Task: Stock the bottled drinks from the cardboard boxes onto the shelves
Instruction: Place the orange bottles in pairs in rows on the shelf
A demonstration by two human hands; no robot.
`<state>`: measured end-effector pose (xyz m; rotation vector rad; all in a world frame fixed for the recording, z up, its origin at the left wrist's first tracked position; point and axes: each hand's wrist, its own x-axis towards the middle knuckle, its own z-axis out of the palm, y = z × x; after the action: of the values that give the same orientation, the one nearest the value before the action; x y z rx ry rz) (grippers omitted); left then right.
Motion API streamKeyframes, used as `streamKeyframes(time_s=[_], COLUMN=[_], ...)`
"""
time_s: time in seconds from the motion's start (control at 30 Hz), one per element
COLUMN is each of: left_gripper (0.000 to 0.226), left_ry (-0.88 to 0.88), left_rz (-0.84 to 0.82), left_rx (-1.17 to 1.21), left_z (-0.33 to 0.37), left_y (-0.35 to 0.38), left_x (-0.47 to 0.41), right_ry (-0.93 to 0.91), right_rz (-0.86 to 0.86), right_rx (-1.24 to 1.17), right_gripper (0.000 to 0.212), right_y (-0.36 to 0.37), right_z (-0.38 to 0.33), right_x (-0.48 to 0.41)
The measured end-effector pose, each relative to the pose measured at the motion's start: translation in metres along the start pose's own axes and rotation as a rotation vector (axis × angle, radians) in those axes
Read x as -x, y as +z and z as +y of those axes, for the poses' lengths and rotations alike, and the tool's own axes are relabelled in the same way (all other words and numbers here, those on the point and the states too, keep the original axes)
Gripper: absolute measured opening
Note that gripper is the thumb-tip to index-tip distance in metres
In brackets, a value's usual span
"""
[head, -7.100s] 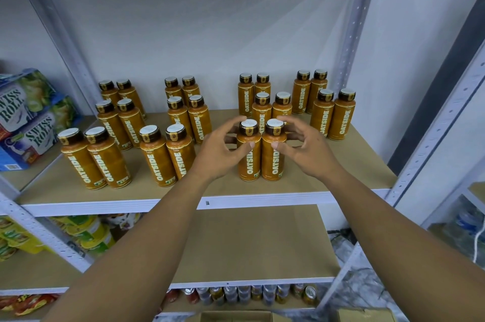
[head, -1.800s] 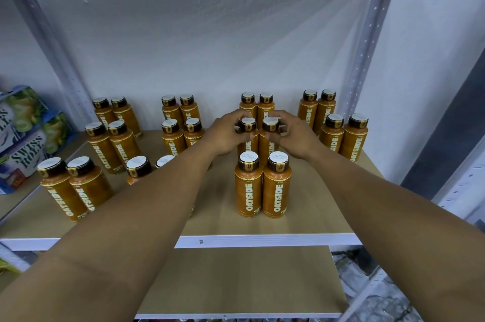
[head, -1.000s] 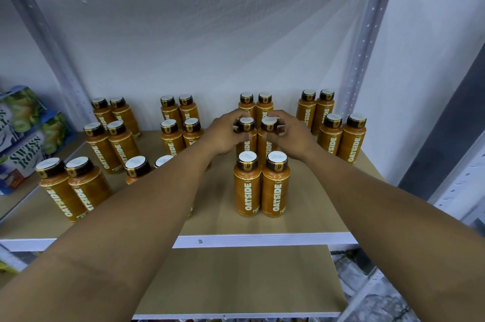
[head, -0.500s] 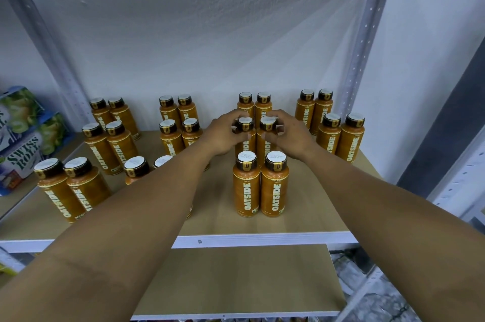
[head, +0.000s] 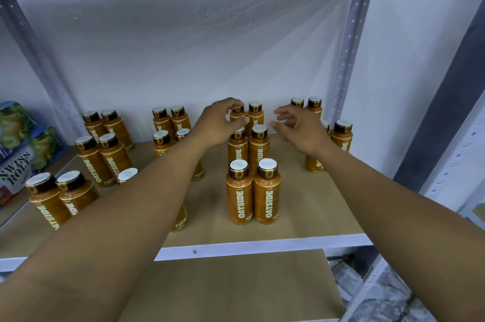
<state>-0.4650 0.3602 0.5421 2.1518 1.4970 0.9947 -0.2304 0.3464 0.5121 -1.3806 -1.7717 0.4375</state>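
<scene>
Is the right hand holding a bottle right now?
No: the right hand hovers with fingers spread, gripping nothing, while the left hand pinches the back bottle.

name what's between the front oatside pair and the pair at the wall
A middle pair of bottles, upright and side by side, in the head view. The left hand pinches the back left bottle.

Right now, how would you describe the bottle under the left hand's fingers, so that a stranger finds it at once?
On the wooden shelf, go to the third double column of orange bottles from the left. Its rearmost pair stands by the white wall; the wanted bottle is the left one. Only its cap sits inside the curled fingers of the left hand.
</scene>
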Motion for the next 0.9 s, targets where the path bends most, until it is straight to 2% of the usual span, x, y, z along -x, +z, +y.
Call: streamKeyframes(time_s=[0.2, 0.37, 0.57, 0.9], left_gripper=[0.037, 0.040, 0.048, 0.066], left_ry=[0.107, 0.181, 0.181, 0.135], left_rz=[-0.091, -0.176, -0.335, -0.498], left_rx=[0.015, -0.010, -0.022, -0.096], left_z=[0.045, 0.076, 0.093, 0.095], left_y=[0.003, 0.027, 0.066, 0.115], left_x=[-0.016, -0.033, -0.052, -0.079], right_ry=[0.007, 0.103, 0.212, 0.318], right_rz=[0.190, 0.294, 0.291, 0.238], right_rx=[-0.005, 0.059, 0.111, 0.124], right_gripper=[0.027, 0.023, 0.032, 0.050], right_y=[-0.045, -0.077, -0.095, -0.078], right_z=[0.006, 0.023, 0.054, 0.100], right_x=[0.004, 0.008, 0.021, 0.026])
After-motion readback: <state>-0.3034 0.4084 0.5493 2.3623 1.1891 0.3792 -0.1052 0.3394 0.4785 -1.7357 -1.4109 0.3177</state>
